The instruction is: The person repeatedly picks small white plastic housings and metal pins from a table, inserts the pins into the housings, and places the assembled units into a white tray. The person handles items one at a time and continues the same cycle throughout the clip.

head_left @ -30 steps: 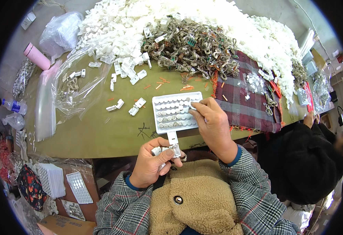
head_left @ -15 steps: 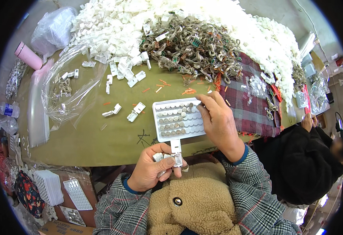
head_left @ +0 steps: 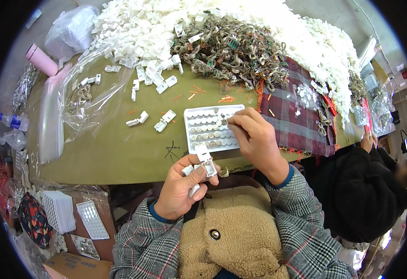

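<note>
My left hand (head_left: 181, 191) is closed around several small white plastic cases. One hinged case (head_left: 205, 161) stands open above my thumb, showing its hollow inside. Just beyond it lies a white tray (head_left: 188, 122) with rows of round pockets, many filled with silvery discs like button cells (head_left: 205, 136). Over the tray's right half, my right hand (head_left: 258, 139) has thumb and forefinger drawn together. A dark spot shows by these fingertips, but what they hold is too small to make out. A small wire coil (head_left: 223, 172) hangs beside my left fingers.
Behind the tray rise a heap of white cases (head_left: 133, 35) and a tangle of coiled wires (head_left: 231, 49). Orange strips (head_left: 226, 99) lie before them. A plaid cloth (head_left: 301, 121) with red-handled pliers (head_left: 330, 105) is at right. A person in black (head_left: 352, 190) sits nearby.
My right hand has shifted from the tray's far right corner inward over its pockets. The open case in my left hand has tilted and come up closer to the tray's near edge.
</note>
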A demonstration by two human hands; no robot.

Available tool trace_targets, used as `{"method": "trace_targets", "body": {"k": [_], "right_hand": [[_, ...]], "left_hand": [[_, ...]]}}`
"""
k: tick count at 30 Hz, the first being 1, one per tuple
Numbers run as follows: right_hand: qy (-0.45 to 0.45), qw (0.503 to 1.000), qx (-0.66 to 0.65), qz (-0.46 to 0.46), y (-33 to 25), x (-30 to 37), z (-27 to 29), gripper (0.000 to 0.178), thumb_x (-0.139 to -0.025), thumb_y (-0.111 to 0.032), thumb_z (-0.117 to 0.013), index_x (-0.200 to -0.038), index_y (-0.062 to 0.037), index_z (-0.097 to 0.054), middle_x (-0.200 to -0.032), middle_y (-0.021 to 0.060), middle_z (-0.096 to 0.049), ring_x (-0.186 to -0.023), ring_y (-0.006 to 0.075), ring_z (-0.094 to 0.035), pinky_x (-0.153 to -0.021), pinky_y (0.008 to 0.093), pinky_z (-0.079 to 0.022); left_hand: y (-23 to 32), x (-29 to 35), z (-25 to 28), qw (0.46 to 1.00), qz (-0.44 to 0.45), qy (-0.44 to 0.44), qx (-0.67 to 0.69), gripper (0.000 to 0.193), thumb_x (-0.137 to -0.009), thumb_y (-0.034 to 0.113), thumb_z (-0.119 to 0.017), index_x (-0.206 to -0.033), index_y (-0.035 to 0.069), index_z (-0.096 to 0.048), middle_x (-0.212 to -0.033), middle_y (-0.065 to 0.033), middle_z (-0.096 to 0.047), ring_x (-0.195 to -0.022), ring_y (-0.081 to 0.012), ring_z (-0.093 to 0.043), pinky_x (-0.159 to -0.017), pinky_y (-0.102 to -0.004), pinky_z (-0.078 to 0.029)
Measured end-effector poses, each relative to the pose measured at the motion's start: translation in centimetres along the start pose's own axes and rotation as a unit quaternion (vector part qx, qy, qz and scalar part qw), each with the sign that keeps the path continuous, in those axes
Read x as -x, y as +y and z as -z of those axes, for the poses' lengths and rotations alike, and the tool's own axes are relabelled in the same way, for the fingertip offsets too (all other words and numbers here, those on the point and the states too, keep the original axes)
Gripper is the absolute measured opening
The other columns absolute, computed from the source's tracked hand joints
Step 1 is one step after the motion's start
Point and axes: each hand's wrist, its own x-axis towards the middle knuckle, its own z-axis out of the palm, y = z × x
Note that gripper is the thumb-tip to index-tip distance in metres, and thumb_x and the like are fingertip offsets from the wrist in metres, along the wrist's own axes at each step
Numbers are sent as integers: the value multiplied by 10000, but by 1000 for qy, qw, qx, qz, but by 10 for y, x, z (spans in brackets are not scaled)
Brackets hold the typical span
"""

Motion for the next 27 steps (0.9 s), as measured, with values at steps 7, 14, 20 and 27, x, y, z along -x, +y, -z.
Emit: {"method": "trace_targets", "body": {"k": [7, 14, 20, 27], "right_hand": [[-49, 993, -108, 5, -57, 47, 10, 172, -782, 34, -720, -947, 13, -674, -928, 109, -628, -721, 233, -655, -606, 324, -545], [-78, 994, -65, 47, -70, 54, 12, 238, -791, 75, -699, -1020, 19, -668, -980, 118, -614, -742, 241, -672, -630, 319, -554], [13, 990, -142, 2, -75, 50, 12, 296, -793, 87, -694, -1079, 9, -676, -896, 123, -676, -760, 251, -674, -646, 335, -541], [30, 969, -14, 246, -59, 44, -7, 384, -655, -10, -685, -1037, 28, -680, -888, 104, -683, -749, 228, -656, -636, 322, -523]], "left_hand": [[-15, 7, -5, 997, -67, 20, -38, 184, -974, 68, -620, -1148, 12, -597, -995, -121, -693, -843, -173, -704, -440, -199, -464], [-22, 17, -6, 992, -83, 25, -87, 161, -973, 65, -620, -1118, -5, -610, -947, -118, -699, -800, -160, -706, -425, -195, -462], [-17, 21, -11, 997, -61, 14, -44, 157, -978, 91, -618, -1105, -2, -615, -935, -116, -691, -757, -151, -679, -422, -187, -444], [-10, 17, -16, 990, -59, 69, -111, 105, -957, 91, -651, -1009, 5, -620, -802, -108, -658, -603, -133, -612, -395, -181, -399]]}}
